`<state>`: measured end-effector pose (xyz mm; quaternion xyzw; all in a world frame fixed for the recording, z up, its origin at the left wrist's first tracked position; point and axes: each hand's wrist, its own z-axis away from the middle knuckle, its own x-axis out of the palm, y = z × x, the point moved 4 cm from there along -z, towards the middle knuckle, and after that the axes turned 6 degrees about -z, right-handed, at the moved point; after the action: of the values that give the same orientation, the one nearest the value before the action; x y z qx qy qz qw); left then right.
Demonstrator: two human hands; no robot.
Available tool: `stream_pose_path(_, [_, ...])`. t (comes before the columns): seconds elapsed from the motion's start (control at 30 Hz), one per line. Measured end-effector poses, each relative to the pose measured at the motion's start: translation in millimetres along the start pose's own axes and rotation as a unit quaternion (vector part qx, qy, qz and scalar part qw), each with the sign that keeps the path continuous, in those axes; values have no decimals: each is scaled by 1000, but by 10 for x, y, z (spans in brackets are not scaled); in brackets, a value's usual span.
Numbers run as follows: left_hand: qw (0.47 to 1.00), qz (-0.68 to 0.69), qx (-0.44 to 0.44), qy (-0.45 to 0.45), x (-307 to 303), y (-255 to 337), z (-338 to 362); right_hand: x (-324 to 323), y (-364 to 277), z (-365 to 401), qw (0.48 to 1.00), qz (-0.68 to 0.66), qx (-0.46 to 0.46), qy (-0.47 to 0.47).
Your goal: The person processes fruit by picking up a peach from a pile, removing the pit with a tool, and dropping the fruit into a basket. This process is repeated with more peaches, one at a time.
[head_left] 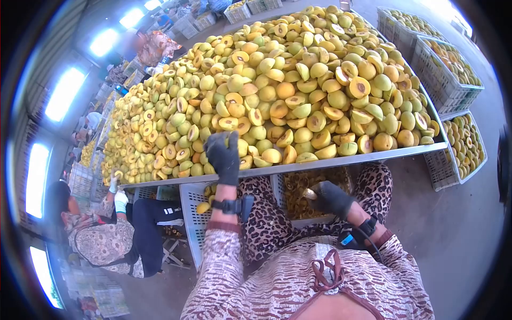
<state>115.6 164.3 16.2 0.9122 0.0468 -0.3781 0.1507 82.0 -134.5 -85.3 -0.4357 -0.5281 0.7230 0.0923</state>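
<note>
A wide metal-edged table (341,160) bears a large heap of halved yellow-green fruit (266,96), many with brown pits or hollows showing. My left hand (223,157), in a dark glove, is at the heap's near edge, its fingers curled beside the fruit; what they hold, if anything, is hidden. Lower right, my right hand (332,199), also gloved, is closed round a small tool (309,193) with a pale end. It is above a crate of brownish-yellow pieces (304,184) between my knees.
A white crate (193,213) with some fruit stands below my left wrist. A co-worker (106,240) sits at the left, gloved hands by the table. Stacked crates (445,90) of fruit stand at the right, another crate (440,170) below them. More people and crates are behind.
</note>
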Motion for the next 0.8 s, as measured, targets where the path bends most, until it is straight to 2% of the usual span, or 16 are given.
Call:
stream_pose_path(0.03, [1000,-22,5,10,193,129,-102,-30,-73,-37,999,-41,-6,-11])
stream_pose_path(0.1, [984,-162,56,-42,604,393,-279,10,53,17,1000,-4,3,-1])
stream_pose_path(0.13, [974,-193,52,-104,753,489,-329,-31,43,41,1000,22,10,5])
stream_pose_path(0.17, [962,-242,50,-116,843,576,-379,-104,40,59,999,31,13,8])
stream_pose_path(0.23, [968,-215,91,-91,854,600,-452,-219,-62,116,996,-47,-24,75])
stream_pose_path(0.27, [967,-215,93,-96,878,541,-468,-230,-87,100,978,-189,-2,82])
stream_pose_path(0.33, [987,-22,120,-100,871,430,-452,-332,-346,9,967,-236,-2,96])
stream_pose_path(0.37, [987,-28,119,-105,879,396,-385,-391,-464,-88,955,-274,-11,112])
stream_pose_path(0.43, [971,63,136,-186,921,447,-231,-351,-519,-325,958,-261,-20,117])
stream_pose_path(0.5, [948,21,237,-212,889,589,-112,-256,-580,-448,962,-243,-33,120])
stream_pose_path(0.57, [949,-15,179,-260,929,613,-196,-191,-604,-540,962,-243,-3,124])
stream_pose_path(0.6, [949,-14,182,-256,902,624,-236,-186,-573,-525,973,-163,-8,160])
stream_pose_path(0.67, [934,230,14,-272,958,540,-275,-263,-669,-361,967,-147,-18,207])
stream_pose_path(0.7, [884,383,-20,-268,972,533,-230,-313,-693,-284,959,-136,-25,247])
stream_pose_path(0.77, [862,452,133,-185,371,786,-30,-345,-693,-177,958,-115,-24,261])
stream_pose_path(0.8, [766,590,3,-256,226,919,45,-397,-753,-134,957,-142,-49,248])
